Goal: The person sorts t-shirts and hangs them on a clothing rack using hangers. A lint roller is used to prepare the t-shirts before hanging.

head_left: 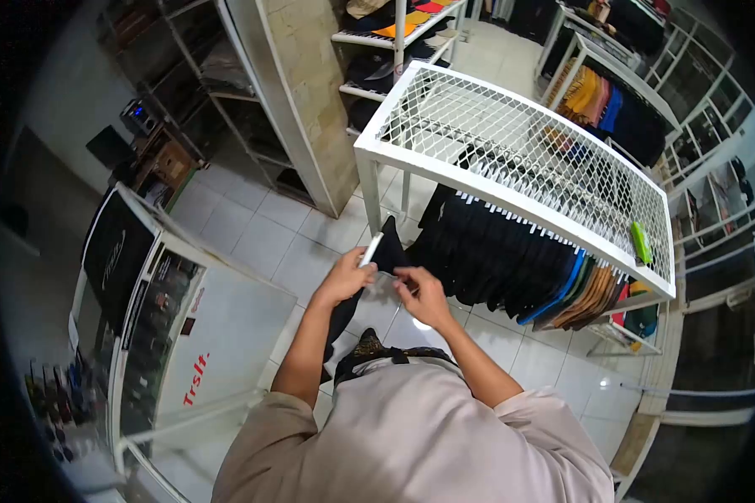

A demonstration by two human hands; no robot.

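Note:
My left hand is closed round a narrow white hanger, seen nearly edge-on in front of me. A black garment hangs from it, and part of the cloth drops below my left wrist. Just to the right, my right hand has its fingers bent and thumb apart, with the fingertips right at the garment's lower right edge. Slight blur softens those fingertips. Close beyond my hands stands a white clothes rack with a mesh top.
Many dark garments hang on the rack, with blue and brown ones at its right end. A bright green item lies on the mesh. A white display counter stands at left. Shelves of caps are behind. White tiles cover the floor.

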